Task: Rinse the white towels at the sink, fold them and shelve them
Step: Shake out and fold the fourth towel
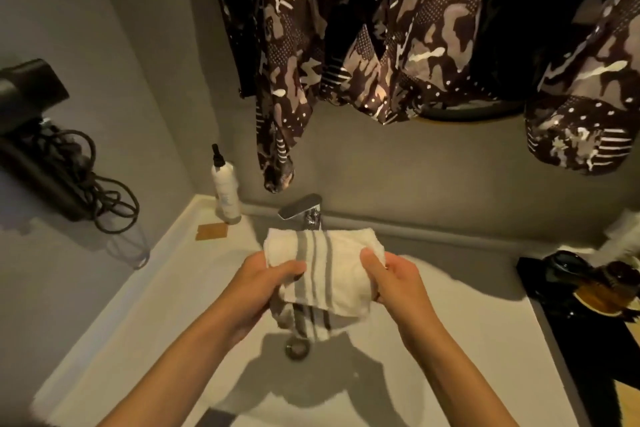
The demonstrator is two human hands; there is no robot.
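A white towel [343, 270] with grey stripes is held folded over the white sink [180, 305], just below the chrome tap [304, 210]. My left hand [266, 284] grips its left side, thumb on top. On the towel's right side my right hand [394, 282] grips it the same way. A lower flap of the towel hangs down toward the drain [296, 347]. No running water can be made out.
A white pump bottle [225, 189] and a tan card [212, 231] sit at the sink's back left. A black hair dryer with coiled cord [52, 163] hangs on the left wall. Patterned dark garments [381, 45] hang above. Dark items lie on a black tray [588, 291] at right.
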